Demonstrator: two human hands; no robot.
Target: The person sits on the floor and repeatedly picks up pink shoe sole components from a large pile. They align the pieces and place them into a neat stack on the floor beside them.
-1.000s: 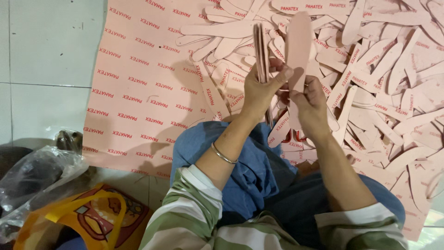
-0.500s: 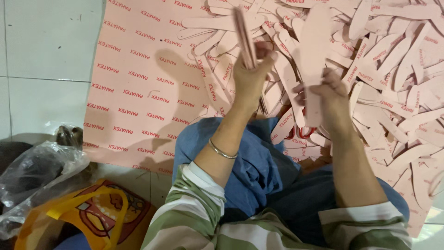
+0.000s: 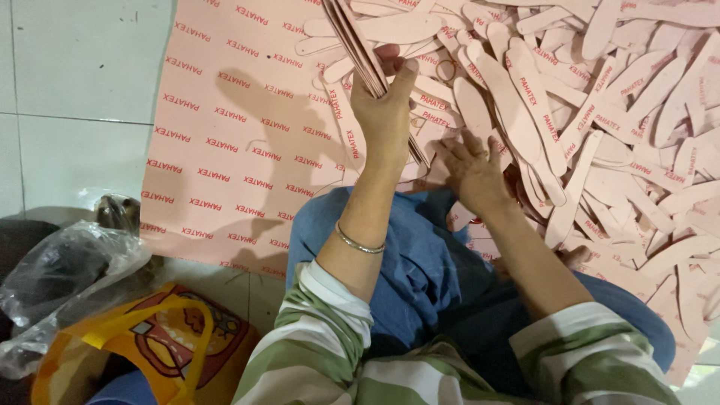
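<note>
The left hand (image 3: 386,112) is clenched around a stack of pink insole cut-outs (image 3: 360,41), held upright on edge above the pink printed sheet (image 3: 225,142). The right hand (image 3: 472,172) lies spread, fingers loose and grasping nothing, pressing on the heap of loose pink insoles (image 3: 600,135) just beside it. A thin bracelet (image 3: 358,244) circles the left wrist. A yellow bag (image 3: 142,345) and clear plastic bag (image 3: 67,277) sit at lower left.
</note>
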